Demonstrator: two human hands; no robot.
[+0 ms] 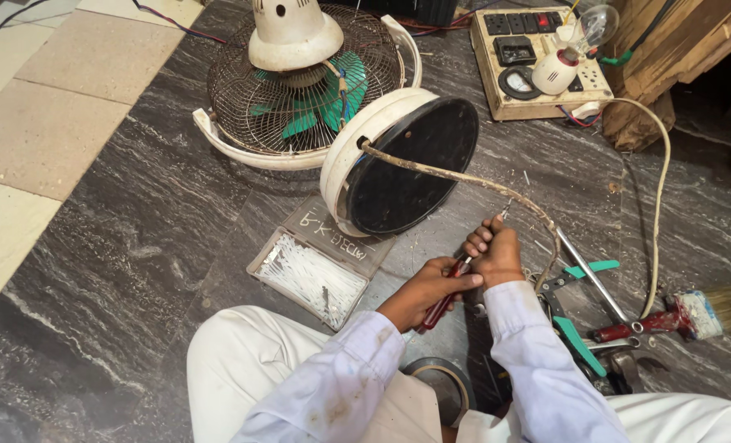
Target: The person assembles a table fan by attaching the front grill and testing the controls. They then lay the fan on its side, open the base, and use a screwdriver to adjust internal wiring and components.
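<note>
Head view, person seated on a dark marbled floor (135,246), white sleeves and trousers.

Left hand (425,289): fingers curled tight around the red handles of a pair of pliers (446,297), which run up between the two hands. Right hand (494,253): clenched into a fist, gripping the upper part of the pliers together with a dirty cord (464,176); a thin metal tip shows just above the knuckles. The two hands touch each other.

The cord runs from the right hand up and left into the rim of a round fan base (398,160), cream with a black underside, tipped up on edge. Behind it a table fan (300,90) lies face down, wire cage and green blades visible.

Left of the hands: a clear plastic box (312,275) of small white parts. Right of the hands: green-handled cutters (575,324), a red-handled tool and a paintbrush (706,310). Between the knees: a roll of black tape (443,385). Far side: a switchboard (533,61) with a bulb (591,25) mounted.
</note>
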